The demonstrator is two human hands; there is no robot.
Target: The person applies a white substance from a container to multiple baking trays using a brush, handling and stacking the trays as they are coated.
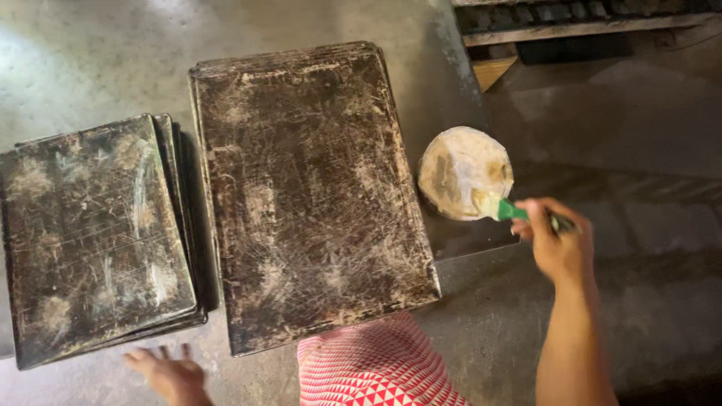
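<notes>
- Green plastic is what my right hand (pixel 558 244) is closed around: the handle of a brush (pixel 505 210), its pale bristles dipped at the near edge of a round bowl (pixel 464 182) of yellowish grease.
- That bowl sits on the concrete floor (pixel 90 53), just beside the right edge of the big stack of trays (pixel 312 192).
- My left hand (pixel 171 371) rests flat on the floor below the smaller stack, fingers spread, holding nothing.
- Dark, scratched and worn, the top tray of the big stack lies right in front of my knees, above a red and white patterned cloth (pixel 372 368). I see no fresh wet coat on it, so I judge the greasing of this tray is not yet begun; the brush is only loading.
- A smaller stack of trays (pixel 94 237) stands to the left, close to the big one. Whether those are done, I cannot tell: pale smears show, but they may be old.
- Beyond the bowl, a wooden pallet (pixel 556 26) fills the far corner.
</notes>
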